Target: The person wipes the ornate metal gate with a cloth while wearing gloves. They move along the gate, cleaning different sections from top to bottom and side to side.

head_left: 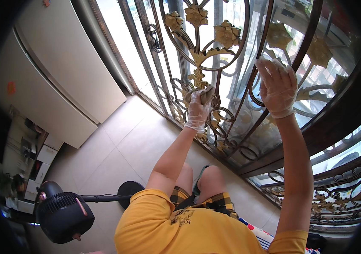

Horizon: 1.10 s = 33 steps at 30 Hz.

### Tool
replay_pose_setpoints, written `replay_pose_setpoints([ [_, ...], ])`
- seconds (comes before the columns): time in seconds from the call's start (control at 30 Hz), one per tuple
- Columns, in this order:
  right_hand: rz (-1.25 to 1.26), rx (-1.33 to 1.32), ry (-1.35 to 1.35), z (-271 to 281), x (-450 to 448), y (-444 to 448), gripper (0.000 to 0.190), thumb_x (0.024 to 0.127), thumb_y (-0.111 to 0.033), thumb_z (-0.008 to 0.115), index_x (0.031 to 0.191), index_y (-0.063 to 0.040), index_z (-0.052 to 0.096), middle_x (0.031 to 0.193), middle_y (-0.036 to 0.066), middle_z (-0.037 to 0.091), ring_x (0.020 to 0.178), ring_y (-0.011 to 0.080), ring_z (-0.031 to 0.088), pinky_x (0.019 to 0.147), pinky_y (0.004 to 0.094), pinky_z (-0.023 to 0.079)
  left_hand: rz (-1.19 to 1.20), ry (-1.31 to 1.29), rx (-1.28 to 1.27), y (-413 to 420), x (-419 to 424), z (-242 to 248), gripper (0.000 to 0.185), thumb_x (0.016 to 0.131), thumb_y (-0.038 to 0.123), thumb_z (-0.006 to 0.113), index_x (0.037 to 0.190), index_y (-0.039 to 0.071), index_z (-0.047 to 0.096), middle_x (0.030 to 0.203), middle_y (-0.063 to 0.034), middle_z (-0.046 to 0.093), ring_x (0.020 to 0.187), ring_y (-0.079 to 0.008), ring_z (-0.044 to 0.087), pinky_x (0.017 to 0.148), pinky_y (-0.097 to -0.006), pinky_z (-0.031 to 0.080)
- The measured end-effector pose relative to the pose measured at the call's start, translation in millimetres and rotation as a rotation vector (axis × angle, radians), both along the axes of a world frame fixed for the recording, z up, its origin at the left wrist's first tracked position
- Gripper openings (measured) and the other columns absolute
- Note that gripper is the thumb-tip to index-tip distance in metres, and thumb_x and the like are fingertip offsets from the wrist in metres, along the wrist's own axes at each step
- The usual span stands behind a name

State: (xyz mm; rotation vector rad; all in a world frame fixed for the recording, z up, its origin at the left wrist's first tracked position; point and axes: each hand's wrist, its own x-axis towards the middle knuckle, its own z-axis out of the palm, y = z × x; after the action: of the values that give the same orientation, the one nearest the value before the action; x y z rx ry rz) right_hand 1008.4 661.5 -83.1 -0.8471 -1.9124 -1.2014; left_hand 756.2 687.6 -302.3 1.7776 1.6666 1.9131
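My left hand, in a clear plastic glove, grips a crumpled greyish cloth. It presses the cloth against the lower part of a wrought-iron door grille, just below a gold leaf ornament. To the right and higher up, my right hand, also gloved, is at a dark upright bar of the grille with its fingers bent. Its palm side is hidden, so whether it grips the bar cannot be told. Gold metal flowers top the scrollwork, and glass panes show behind the bars.
A tall pale refrigerator stands to the left of the door. On the tiled floor stands a black fan with a round base. White drawers are farther left. More ornate grille curves along the right.
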Motion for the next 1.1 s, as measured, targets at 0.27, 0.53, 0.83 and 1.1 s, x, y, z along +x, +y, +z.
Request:
replay_pose_setpoints([
  [0.27,0.006,-0.007,-0.003,5,-2,-5,0.049,0.081,-0.01,0.059,0.129,-0.023,0.063,0.121,-0.007,0.063,0.112,0.0141,0.059,0.104,0.0346,0.034,0.449,-0.082,-0.193,52,-125,-15,0.045,0.084,0.014,0.075,0.123,-0.001,0.056,0.111,-0.0209,0.059,0.1,-0.0343,0.06,0.092,-0.0428,0.05],
  [0.53,-0.008,0.025,-0.029,3,1,-1,0.05,0.081,-0.012,0.057,0.13,-0.023,0.062,0.122,-0.006,0.062,0.11,0.0152,0.06,0.099,0.0374,0.037,0.391,0.316,-0.314,88,-145,2,0.034,0.083,0.02,0.076,0.111,0.002,0.068,0.114,-0.0184,0.061,0.109,-0.0366,0.059,0.095,-0.04,0.048],
  [0.83,-0.019,-0.057,0.003,1,2,1,0.052,0.082,-0.013,0.06,0.132,-0.028,0.06,0.124,-0.01,0.06,0.115,0.0127,0.057,0.101,0.0374,0.033,0.014,-0.145,-0.31,67,-163,-31,0.024,0.086,0.009,0.074,0.105,0.001,0.062,0.096,-0.0076,0.067,0.083,-0.0132,0.064,0.078,-0.0271,0.054],
  [1.1,-0.028,0.0,-0.01,0,0,0,0.05,0.083,-0.013,0.057,0.13,-0.027,0.061,0.123,-0.01,0.061,0.114,0.0128,0.057,0.101,0.0364,0.035,0.148,-0.268,-0.261,40,-146,-60,0.039,0.076,0.018,0.082,0.11,0.004,0.068,0.099,-0.013,0.068,0.092,-0.0276,0.066,0.084,-0.0387,0.053],
])
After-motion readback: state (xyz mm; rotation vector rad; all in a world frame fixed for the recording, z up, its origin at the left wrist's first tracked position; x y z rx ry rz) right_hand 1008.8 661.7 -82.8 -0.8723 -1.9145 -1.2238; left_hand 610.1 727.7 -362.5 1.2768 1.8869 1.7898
